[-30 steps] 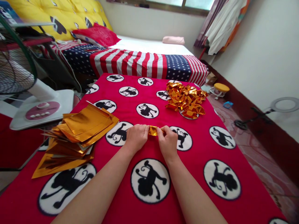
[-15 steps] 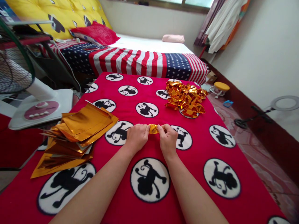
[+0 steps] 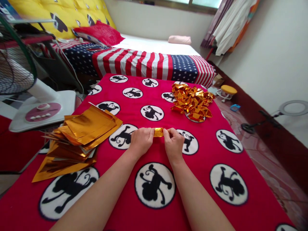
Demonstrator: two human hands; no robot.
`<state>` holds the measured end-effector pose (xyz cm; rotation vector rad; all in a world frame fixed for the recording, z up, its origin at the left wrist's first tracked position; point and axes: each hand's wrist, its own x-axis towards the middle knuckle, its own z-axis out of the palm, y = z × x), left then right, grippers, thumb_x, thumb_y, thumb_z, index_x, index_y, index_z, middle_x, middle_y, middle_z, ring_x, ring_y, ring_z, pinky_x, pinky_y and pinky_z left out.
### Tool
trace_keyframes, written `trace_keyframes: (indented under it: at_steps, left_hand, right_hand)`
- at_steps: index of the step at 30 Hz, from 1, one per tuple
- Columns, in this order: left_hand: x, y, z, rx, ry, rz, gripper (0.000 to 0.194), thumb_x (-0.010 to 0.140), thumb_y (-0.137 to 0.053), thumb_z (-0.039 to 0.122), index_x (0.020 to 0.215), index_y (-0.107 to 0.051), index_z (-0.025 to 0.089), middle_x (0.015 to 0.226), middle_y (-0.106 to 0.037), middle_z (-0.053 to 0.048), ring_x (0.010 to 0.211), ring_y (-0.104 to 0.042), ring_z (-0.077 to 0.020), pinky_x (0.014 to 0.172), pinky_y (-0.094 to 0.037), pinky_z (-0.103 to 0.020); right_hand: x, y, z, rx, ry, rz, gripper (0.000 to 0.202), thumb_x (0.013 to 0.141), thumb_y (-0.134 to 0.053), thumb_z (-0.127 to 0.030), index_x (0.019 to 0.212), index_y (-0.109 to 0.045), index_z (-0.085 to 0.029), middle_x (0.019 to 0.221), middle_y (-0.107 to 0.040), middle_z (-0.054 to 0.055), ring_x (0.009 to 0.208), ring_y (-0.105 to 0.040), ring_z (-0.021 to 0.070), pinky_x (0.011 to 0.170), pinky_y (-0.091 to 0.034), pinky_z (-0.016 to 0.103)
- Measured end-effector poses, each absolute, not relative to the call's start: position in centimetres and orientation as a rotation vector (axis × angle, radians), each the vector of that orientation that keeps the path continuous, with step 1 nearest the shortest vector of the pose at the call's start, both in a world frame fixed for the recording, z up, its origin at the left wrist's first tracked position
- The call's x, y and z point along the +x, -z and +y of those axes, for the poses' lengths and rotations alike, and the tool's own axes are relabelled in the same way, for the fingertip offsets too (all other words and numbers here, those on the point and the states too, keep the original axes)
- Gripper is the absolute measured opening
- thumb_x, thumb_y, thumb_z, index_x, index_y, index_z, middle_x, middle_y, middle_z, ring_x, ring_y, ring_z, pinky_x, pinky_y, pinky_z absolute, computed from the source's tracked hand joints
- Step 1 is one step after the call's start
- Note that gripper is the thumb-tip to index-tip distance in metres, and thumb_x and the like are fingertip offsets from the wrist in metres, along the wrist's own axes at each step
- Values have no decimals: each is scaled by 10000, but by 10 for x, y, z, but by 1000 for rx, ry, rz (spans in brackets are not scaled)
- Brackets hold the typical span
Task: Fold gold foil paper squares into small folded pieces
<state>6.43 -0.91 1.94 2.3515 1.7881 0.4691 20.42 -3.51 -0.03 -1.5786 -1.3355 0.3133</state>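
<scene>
A small folded piece of gold foil paper (image 3: 158,132) is stretched between my two hands over the middle of the red cloth. My left hand (image 3: 141,140) pinches its left end with curled fingers. Its right end is pinched by my right hand (image 3: 173,143). On the left of the cloth lies a loose, fanned stack of flat gold foil sheets (image 3: 84,128). Toward the back right is a heap of folded gold foil pieces (image 3: 192,99), apart from both hands.
The table is covered by a red cloth (image 3: 197,189) with monkey circles. A white fan (image 3: 62,102) stands at the left. Behind is a bed (image 3: 144,61) with a striped cover; a yellow stool (image 3: 228,89) stands on the floor at right.
The foil piece looks slightly flatter and smoother between my fingers. Both hands keep nearly the same place and grip; the whole view has shifted very slightly.
</scene>
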Motion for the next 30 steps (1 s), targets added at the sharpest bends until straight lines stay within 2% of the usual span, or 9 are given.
trace_keyframes:
  at_steps: [9,16,20,25,30]
  left_hand:
    - [65,-20,-10,2292,-540,1776,439,984,-311,372,765,-650,200,773,-713,-58,684,-609,-180,573,-228,-304]
    - [61,-16,-6,2147,-774,1765,420,960,-387,468,686,-563,204,676,-641,-11,621,-545,-144,555,-204,-293]
    - [60,-14,-6,2194,-837,1749,371,954,-429,414,670,-540,203,676,-623,-1,621,-525,-136,569,-214,-289]
    - [61,-14,-6,2225,-851,1731,352,961,-422,379,674,-522,201,692,-613,-5,637,-526,-137,575,-225,-293]
    - [64,-13,-6,2164,-889,1715,370,971,-403,356,646,-479,198,671,-593,-8,622,-508,-137,580,-238,-292]
  right_hand:
    - [203,0,-37,-1545,-338,-1320,304,881,-544,-308,604,-548,-184,521,-467,-56,500,-418,91,550,-302,241]
    - [206,-3,-36,-1535,-373,-1259,287,881,-551,-348,650,-589,-182,560,-554,-35,516,-467,102,542,-342,233]
    - [206,-2,-35,-1517,-394,-1284,269,883,-555,-365,699,-624,-180,609,-607,-12,542,-514,117,558,-377,240]
    - [207,5,-34,-1467,-420,-1304,177,890,-540,-313,856,-661,-188,773,-680,29,685,-609,156,653,-456,262]
    - [203,6,-35,-1441,-418,-1336,165,894,-530,-280,825,-651,-190,761,-662,26,689,-604,157,661,-462,265]
